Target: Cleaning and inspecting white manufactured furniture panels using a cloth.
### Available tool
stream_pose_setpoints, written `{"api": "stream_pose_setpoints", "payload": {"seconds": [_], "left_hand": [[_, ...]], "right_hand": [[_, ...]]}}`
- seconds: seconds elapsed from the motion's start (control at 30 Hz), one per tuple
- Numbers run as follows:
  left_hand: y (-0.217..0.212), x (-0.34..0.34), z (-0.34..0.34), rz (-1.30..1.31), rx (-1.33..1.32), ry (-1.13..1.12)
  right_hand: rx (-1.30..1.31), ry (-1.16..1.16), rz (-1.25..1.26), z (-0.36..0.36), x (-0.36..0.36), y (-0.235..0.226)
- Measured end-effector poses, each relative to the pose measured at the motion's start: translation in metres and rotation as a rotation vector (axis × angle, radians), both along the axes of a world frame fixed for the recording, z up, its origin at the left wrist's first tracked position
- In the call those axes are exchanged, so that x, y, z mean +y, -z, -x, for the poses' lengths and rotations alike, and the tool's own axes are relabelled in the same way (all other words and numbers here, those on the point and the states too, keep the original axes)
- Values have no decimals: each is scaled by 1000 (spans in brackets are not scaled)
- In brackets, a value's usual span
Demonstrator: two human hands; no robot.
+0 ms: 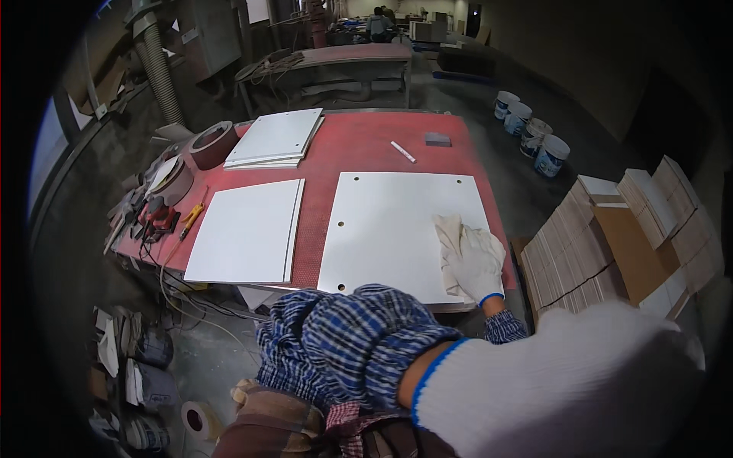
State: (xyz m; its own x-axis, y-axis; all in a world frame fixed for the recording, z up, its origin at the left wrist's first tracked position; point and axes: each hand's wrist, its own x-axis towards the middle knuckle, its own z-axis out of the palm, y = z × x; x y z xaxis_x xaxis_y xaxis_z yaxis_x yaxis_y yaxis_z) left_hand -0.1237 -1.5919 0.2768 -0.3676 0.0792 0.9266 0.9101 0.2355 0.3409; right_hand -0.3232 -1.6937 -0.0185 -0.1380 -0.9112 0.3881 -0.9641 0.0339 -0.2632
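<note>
Cloth (pixel 452 243) pinned flat under gloved right hand (pixel 477 267) at near-right corner of white panel (pixel 389 229) on red tabletop (pixel 359 145); panel's long axis runs away from person; left hand (pixel 565 389) raised close to camera, well off panel, grip unclear

hands (pixel 475 263): white knit gloves (blue cuffs) | sleeves: blue plaid

Away from the grip, up the red table (pixel 366 145), lie a white marker (pixel 402 151) and a grey block (pixel 437 139) — well apart from it. Farther left sit two stacks of white panels (pixel 273 138), tape rolls (pixel 212 143) and a red sander (pixel 158 216); paint buckets (pixel 532 134) stand beyond — on the floor.
</note>
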Motion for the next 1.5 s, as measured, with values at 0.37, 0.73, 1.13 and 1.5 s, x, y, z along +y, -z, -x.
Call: {"api": "stream_pose_setpoints", "payload": {"seconds": [0.37,0.73,1.13,1.5], "left_hand": [[122,-71,91,431,-151,-617],[322,-307,4,350,-870,-1870],[317,-303,-2,317,-800,-1834],[318,-306,-4,254,-770,-1775]], "right_hand": [[-19,-6,-136,27,12,23],[77,-52,-264,52,-102,-1],[196,114,117,18,-128,5],[119,141,-31,23,-136,12]]}}
